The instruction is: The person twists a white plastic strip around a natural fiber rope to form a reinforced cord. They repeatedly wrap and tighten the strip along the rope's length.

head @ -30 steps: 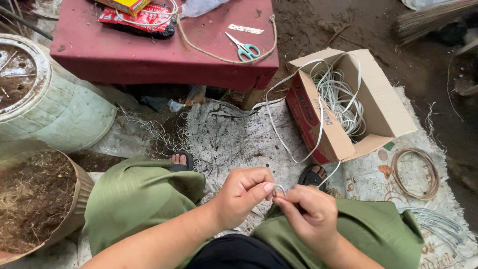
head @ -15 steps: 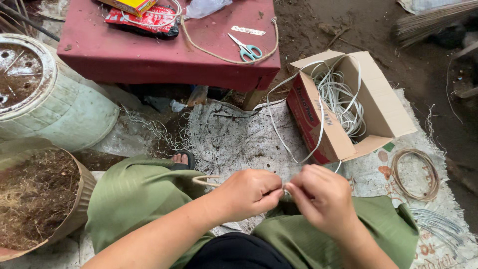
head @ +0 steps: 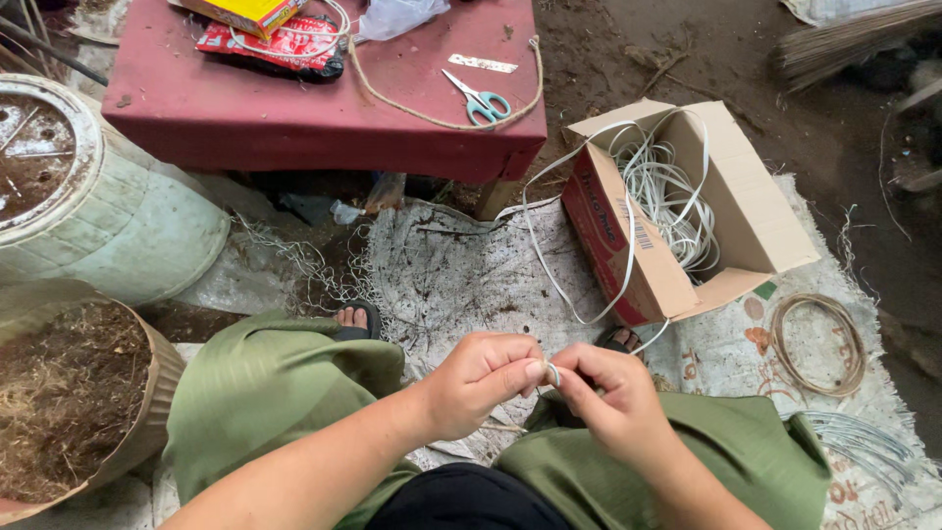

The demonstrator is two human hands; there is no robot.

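Seated with green trousers over my knees, I hold both hands together above my lap. My left hand [head: 478, 383] pinches a thin white strip [head: 552, 373] between thumb and fingers. My right hand [head: 606, 400] grips the same strip right beside it, fingertips touching. The white strip [head: 549, 275] runs from my hands up across the mat into an open cardboard box [head: 677, 285] that holds a tangle of the same white strips.
A low red table [head: 294, 118] at the top carries scissors [head: 478, 101], a cord, a red packet and a yellow box. A pale drum [head: 108, 216] and a basket of dry fibre [head: 69, 402] stand at left. A coiled brown ring [head: 816, 344] lies on the woven mat [head: 461, 275] at right.
My hands have drawn closer and moved a little right; the fingers of both now pinch the strip at one spot. The view has shifted slightly.
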